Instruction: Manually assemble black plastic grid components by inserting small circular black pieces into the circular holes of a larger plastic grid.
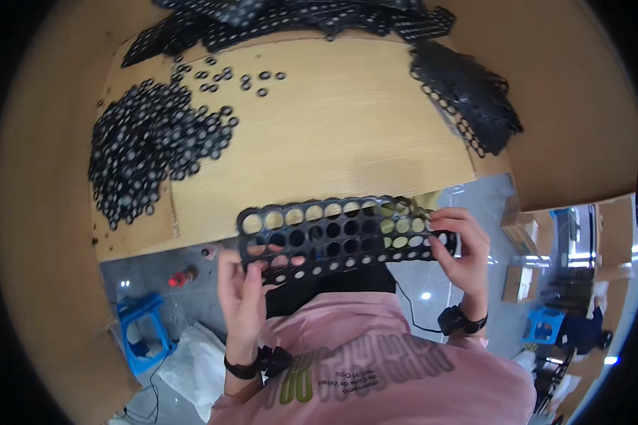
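A black perforated sheet (324,221) with rows of round holes is stretched between my two hands, above the near edge of the table. The upper rows are see-through, and the row along its lower edge shows small pale-centred circles. My left hand (244,283) grips the sheet's left end, its fingers partly showing through the holes. At the right end, my right hand (462,248) pinches the sheet between thumb and fingers. On the table's left lies a heap of small black rings (156,142), apart from both hands.
Black dotted sheets (283,23) pile along the table's (319,134) far edge. A stack of holed black sheets (468,99) lies at the right. Cardboard walls (574,92) enclose the sides. Blue stools (143,329) and a red-capped bottle (181,278) stand below; another person (581,331) is far right.
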Action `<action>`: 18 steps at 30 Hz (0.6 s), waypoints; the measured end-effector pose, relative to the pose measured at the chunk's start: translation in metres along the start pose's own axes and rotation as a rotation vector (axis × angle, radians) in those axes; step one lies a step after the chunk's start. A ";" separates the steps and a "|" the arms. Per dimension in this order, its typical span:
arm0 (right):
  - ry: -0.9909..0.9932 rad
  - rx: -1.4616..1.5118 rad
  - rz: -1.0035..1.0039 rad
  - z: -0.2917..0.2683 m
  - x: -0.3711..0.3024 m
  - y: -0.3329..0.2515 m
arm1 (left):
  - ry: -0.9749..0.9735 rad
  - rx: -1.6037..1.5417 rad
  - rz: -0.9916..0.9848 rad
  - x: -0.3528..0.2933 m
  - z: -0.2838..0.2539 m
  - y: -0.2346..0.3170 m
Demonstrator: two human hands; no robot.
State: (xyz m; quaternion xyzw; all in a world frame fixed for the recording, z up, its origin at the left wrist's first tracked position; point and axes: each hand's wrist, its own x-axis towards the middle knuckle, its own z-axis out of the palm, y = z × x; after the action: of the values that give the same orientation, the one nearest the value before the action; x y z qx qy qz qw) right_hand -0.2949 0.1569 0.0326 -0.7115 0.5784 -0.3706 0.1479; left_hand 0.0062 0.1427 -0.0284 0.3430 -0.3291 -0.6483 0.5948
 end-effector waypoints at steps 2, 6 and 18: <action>0.038 -0.021 0.044 0.003 -0.001 -0.001 | -0.023 0.053 0.056 0.003 -0.003 -0.003; 0.041 -0.020 -0.001 -0.003 0.000 -0.001 | -0.022 0.210 0.052 0.002 -0.008 -0.001; -0.144 0.076 -0.075 -0.026 0.137 0.079 | -0.022 0.376 0.110 0.099 0.008 -0.030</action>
State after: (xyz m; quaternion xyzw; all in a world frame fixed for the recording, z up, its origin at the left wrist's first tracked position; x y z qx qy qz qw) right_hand -0.3615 0.0123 0.0483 -0.7512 0.5250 -0.3455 0.2019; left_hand -0.0228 0.0460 -0.0545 0.4225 -0.4692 -0.5455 0.5512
